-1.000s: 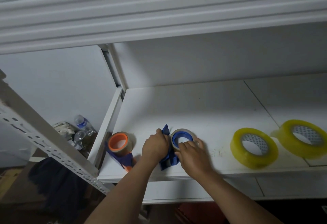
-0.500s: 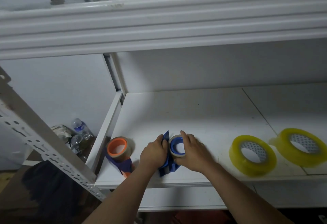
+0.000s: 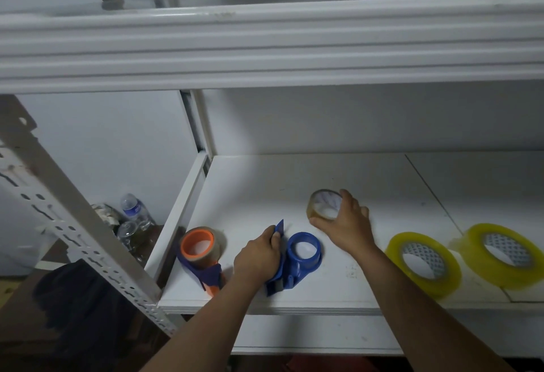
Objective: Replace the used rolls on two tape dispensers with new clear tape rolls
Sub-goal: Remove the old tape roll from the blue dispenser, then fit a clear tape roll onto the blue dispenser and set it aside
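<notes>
A blue tape dispenser [image 3: 300, 257] lies on the white shelf [image 3: 353, 183] with its round hub bare. My left hand [image 3: 260, 257] grips its handle side. My right hand [image 3: 348, 226] holds a nearly used-up roll [image 3: 323, 204] just above the shelf, behind the dispenser. To the left lies a second dispenser [image 3: 200, 251] with an orange hub and a thin roll on it. Two thick yellowish clear tape rolls sit flat at the right, one nearer [image 3: 424, 264] and one at the edge of view [image 3: 503, 254].
An upper shelf [image 3: 265, 48] overhangs close above. A perforated metal post [image 3: 73, 224] slants at the left. Plastic bottles [image 3: 134, 212] and dark cloth [image 3: 76, 298] lie on the floor beside the shelf.
My right hand has lifted the used roll off the blue dispenser's hub and carried it back and to the right. My left hand stays on the dispenser.
</notes>
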A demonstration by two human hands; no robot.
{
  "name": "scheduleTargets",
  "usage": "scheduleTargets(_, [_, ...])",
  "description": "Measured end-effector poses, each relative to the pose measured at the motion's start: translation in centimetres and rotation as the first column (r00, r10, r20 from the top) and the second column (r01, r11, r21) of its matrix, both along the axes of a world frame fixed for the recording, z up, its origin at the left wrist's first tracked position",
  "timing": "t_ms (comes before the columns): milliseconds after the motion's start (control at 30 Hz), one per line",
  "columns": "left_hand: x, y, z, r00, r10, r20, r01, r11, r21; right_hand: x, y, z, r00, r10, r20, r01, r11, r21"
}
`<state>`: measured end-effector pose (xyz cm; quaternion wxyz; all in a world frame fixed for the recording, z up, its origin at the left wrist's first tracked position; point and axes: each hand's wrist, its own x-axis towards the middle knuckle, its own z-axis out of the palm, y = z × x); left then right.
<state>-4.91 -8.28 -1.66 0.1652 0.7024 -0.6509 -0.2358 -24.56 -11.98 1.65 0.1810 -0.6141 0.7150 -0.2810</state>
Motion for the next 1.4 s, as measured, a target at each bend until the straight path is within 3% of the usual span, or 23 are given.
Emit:
scheduleTargets(267, [0.0,0.0,0.1,1.000,-0.004,-0.020,0.005,1.000,0.022,-0.9,-0.6,-4.0,0.999,0.044,0.011,-0.045,0.979,0.197])
scheduleTargets(567, [0.1,0.0,0.2,0.999,-0.013,-0.051,0.015,0.999,0.037,-0.5,-0.5,-4.9,0.998,0.052,-0.020,-0.048,0.989,0.136])
scheduleTargets(667, [0.2,0.0,0.1,0.995,-0.007,-0.101,0.015,0.997,0.071,0.3,1.4,-4.4,0.992,0.008,-0.129,-0.005,1.000,0.025])
scheduleTargets(767, [0.2,-0.2,-0.2,0.988,0.003,-0.153,0.016,0.993,0.120,1.4,3.6,-4.8,0.975,0.072,-0.213,-0.089,0.993,-0.074])
scheduleTargets(867, [0.3,-0.4,-0.4,0.986,0.004,-0.167,0.018,0.992,0.127,2.5,4.8,-5.7,0.963,0.197,-0.183,-0.201,0.980,0.000])
scheduleTargets(1167, [0.1,-0.5,-0.5,0.991,-0.013,-0.136,0.023,0.997,0.072,3.1,4.8,-5.4,0.993,0.112,-0.032,-0.108,0.988,0.114])
scheduleTargets(1400, [-1.5,-0.4,-0.8,0.964,-0.084,-0.251,0.078,0.996,-0.032,2.5,6.3,-4.8,0.998,0.055,0.005,-0.055,0.996,0.072])
